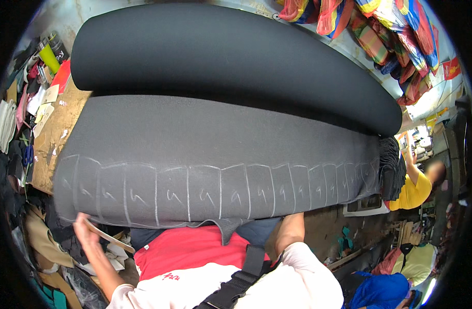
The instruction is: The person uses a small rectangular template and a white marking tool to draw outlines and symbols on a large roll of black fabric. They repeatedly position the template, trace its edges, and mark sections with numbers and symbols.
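Note:
Dark grey fabric (230,129) lies spread in front of me. Along its near edge runs a row of white chalk outlines, each with a small mark inside. At the near left edge of the fabric is my left hand (85,232), closed on a thin, flat, pale tan strip (110,238) that slants down to the right. My right forearm (291,230) reaches up to the near edge right of the middle; the fabric hides the hand and its fingers. A small flap of fabric (228,229) hangs over the edge between my arms.
A thick roll of black fabric (220,51) lies across the far side. Left are a wooden tabletop (61,131), blue-handled scissors (28,153) and a green bottle (49,55). Dark pieces (392,167) hang at the right end. Colourful mesh bags hang above. Several people are at right.

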Available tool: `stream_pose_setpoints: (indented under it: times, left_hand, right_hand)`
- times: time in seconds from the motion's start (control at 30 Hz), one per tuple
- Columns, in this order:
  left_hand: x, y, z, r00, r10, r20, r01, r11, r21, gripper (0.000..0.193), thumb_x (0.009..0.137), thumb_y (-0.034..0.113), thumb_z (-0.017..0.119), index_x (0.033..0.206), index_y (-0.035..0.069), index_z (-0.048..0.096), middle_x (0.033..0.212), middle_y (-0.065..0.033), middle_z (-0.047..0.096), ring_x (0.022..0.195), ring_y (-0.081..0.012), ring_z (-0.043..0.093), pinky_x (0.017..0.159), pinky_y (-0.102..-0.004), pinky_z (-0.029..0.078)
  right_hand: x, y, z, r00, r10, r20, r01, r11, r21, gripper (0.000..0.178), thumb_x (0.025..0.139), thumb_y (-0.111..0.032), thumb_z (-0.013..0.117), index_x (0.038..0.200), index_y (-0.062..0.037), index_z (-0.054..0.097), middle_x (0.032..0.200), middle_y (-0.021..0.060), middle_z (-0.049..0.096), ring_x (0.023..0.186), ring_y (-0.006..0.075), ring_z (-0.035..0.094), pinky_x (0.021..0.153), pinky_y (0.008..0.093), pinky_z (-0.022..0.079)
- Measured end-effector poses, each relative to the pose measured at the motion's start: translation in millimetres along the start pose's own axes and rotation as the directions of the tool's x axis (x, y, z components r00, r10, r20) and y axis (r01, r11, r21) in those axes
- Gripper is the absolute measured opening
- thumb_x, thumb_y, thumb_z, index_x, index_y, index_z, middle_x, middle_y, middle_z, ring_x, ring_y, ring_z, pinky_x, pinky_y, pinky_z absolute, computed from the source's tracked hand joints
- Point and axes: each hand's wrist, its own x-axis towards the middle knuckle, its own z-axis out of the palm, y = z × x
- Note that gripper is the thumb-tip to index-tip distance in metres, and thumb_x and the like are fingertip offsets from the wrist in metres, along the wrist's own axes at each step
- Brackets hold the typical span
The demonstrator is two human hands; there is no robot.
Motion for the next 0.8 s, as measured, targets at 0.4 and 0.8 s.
stream_pose_setpoints:
  times: [0.4, 0.8]
  left_hand:
    - [27.4, -72.0, 15.3, 0.868, -0.397, 0.297, 0.429, 0.902, -0.048, 0.022, 0.066, 0.004, 0.052, 0.053, 0.013, 0.036, 0.049, 0.0012, 0.031, 0.037, -0.0106, 0.027, 0.036, -0.0246, 0.022]
    - [36.2, -75.4, 18.1, 0.903, -0.356, 0.239, 0.369, 0.929, -0.012, 0.024, 0.075, 0.018, 0.052, 0.053, 0.015, 0.042, 0.049, 0.0019, 0.039, 0.039, -0.0133, 0.034, 0.036, -0.0275, 0.027]
  right_hand:
    - [-1.6, 19.8, 7.4, 1.0, 0.005, -0.031, -0.003, 0.996, 0.085, 0.026, 0.082, -0.011, 0.056, 0.101, 0.0069, 0.058, 0.104, 0.0129, 0.063, 0.094, 0.0265, 0.061, 0.082, 0.0409, 0.051]
    - [42.3, -17.7, -62.5, 0.882, -0.082, -0.463, 0.228, 0.936, 0.267, 0.025, 0.082, -0.009, 0.055, 0.1, 0.0073, 0.058, 0.102, 0.0128, 0.063, 0.093, 0.0263, 0.062, 0.081, 0.0404, 0.051]
